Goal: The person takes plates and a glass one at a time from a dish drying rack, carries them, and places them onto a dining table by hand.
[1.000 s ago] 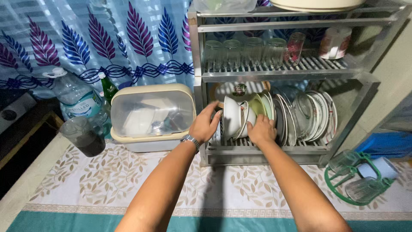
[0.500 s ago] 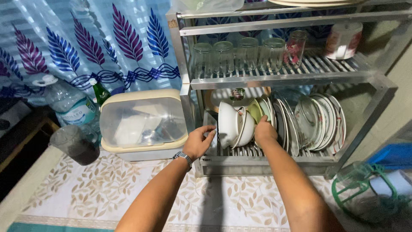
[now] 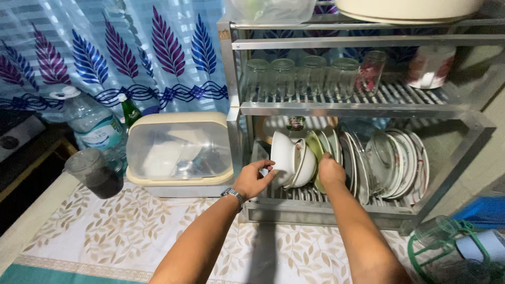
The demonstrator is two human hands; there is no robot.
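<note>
- Our left hand (image 3: pixel 254 180) is at the lower tier of the metal dish rack (image 3: pixel 336 108); fingers curled, thumb and fingertips pinching the rim of the outer white bowl (image 3: pixel 282 153). A metal-band wristwatch (image 3: pixel 233 195) sits on that wrist.
- Our right hand (image 3: pixel 331 172) is just beside it, pressed in among the upright dishes; fingers closed around the edge of a pale green plate (image 3: pixel 316 145). How firm the hold is, we cannot tell.
- The white bowls stand on edge, nested, at the left end of the lower tier. They look like glossy ceramic, round and deep.
- To their right is a row of upright plates (image 3: pixel 405 158): white, some with a patterned rim, plus one clear glass piece among them.
- The rack has slatted steel shelves and square posts. The upper tier carries clear drinking glasses (image 3: pixel 300 76), mouth down.
- Left of the rack is a cream plastic box with a clear domed lid (image 3: pixel 179 150), rounded corners.
- Further left are a large clear water bottle (image 3: pixel 93 123) and a smoky translucent pitcher (image 3: pixel 94 172).
- The bench (image 3: pixel 131 231) is covered by a cloth with a beige leaf print; behind it hangs a curtain with purple and blue leaves (image 3: pixel 131 52).
</note>
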